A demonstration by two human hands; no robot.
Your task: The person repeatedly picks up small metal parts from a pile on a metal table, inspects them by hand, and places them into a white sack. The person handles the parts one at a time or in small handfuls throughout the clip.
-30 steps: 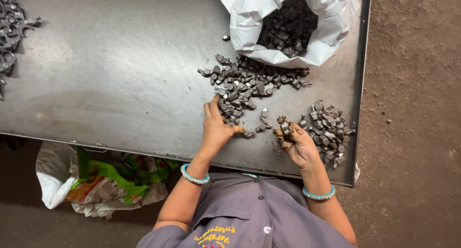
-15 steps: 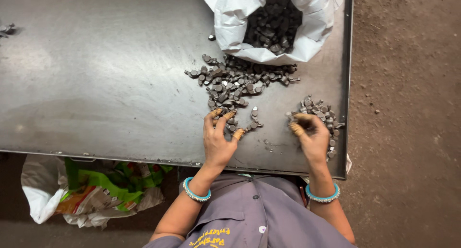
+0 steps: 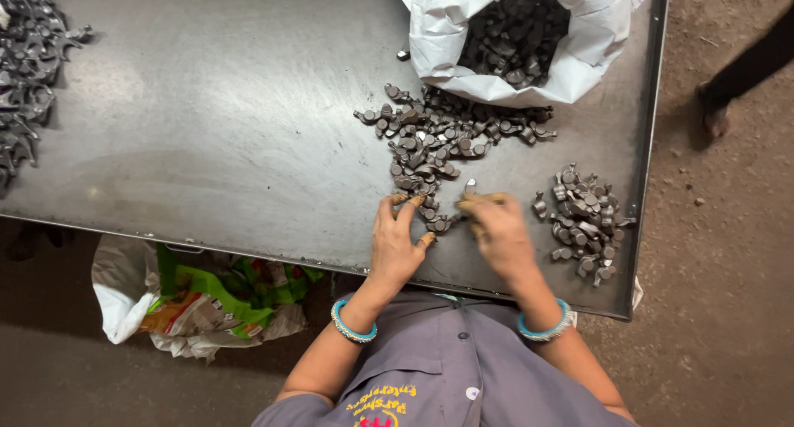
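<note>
My left hand lies flat on the grey metal table, fingers spread, fingertips at the near edge of a loose pile of small dark metal parts. My right hand is blurred and reaches to the same pile, fingertips pinched near one small part; whether it grips that part is unclear. To the right of it lies a separate smaller heap of the same parts. Both wrists wear teal bangles.
An open white sack full of dark parts rests at the table's far right. More dark metal pieces lie at the far left edge. A white and green bag sits on the floor below. Another person's foot stands at right.
My right hand has moved left from the small heap at the right to the main pile. My left hand stays at the pile's near edge. The view has shifted.
</note>
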